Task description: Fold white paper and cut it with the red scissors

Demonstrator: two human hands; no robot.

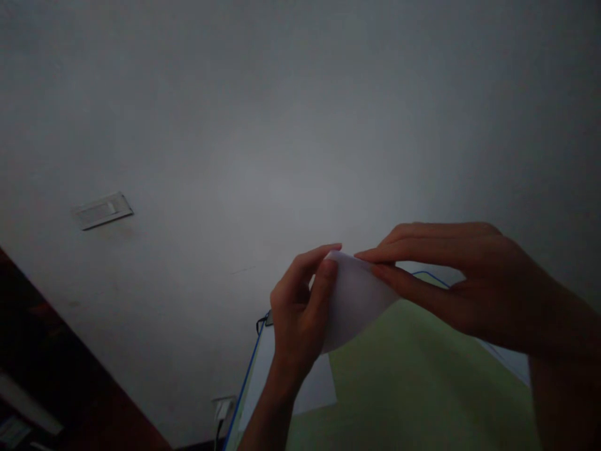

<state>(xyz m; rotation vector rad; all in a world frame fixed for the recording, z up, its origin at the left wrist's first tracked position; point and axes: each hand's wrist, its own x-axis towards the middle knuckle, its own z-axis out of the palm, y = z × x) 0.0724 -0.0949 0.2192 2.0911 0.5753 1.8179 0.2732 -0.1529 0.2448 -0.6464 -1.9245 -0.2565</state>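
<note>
A folded sheet of white paper is held up between my two hands, above a green tabletop. My left hand pinches its upper left corner, with the thumb on the near face and the fingers behind. On the upper right edge, the thumb and fingertips of my right hand press the paper between them. The paper narrows to a point at the top and has a curved lower edge. How many layers it has, I cannot tell.
Under my left forearm another white sheet lies on the green table, which has a blue edge. More white paper shows below my right wrist. Behind stands a grey wall with a switch plate and a plugged-in socket.
</note>
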